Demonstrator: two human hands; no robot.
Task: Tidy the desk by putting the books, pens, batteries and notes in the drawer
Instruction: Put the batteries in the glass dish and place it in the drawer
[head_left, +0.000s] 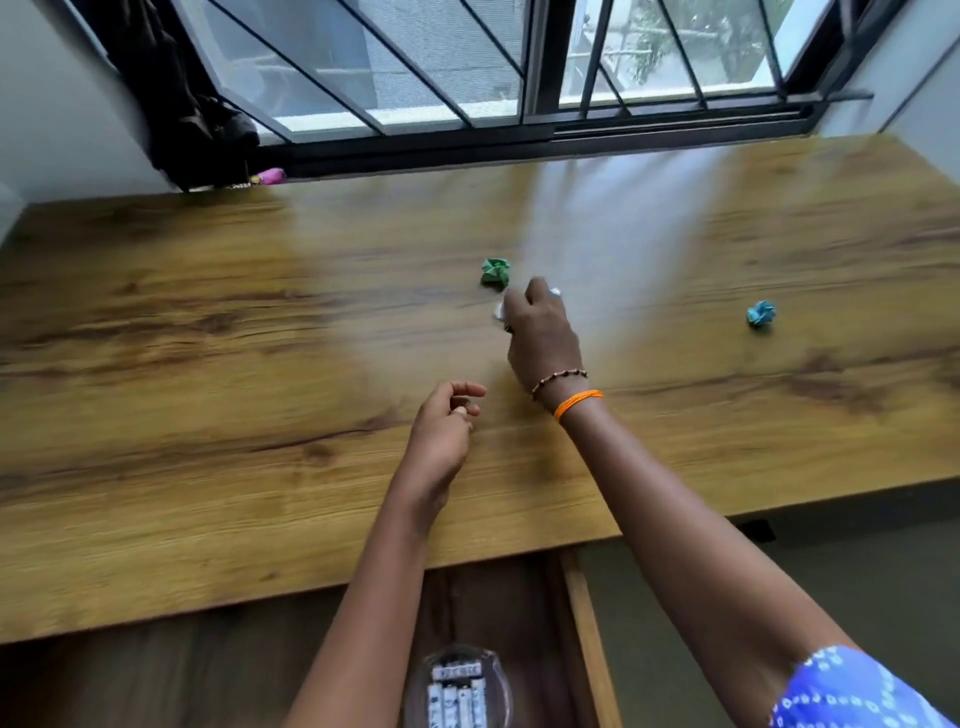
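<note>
Reaching over the wooden desk (208, 364), my right hand (540, 338) is closed around a small pale object, too blurred to identify, just beside the crumpled green note (495, 272). My left hand (441, 431) hovers nearer me, fingers loosely curled, holding nothing. A crumpled blue note (761, 314) lies well apart to the right. Batteries (457, 701) sit in a clear container in the open drawer (587, 623) below
</note>
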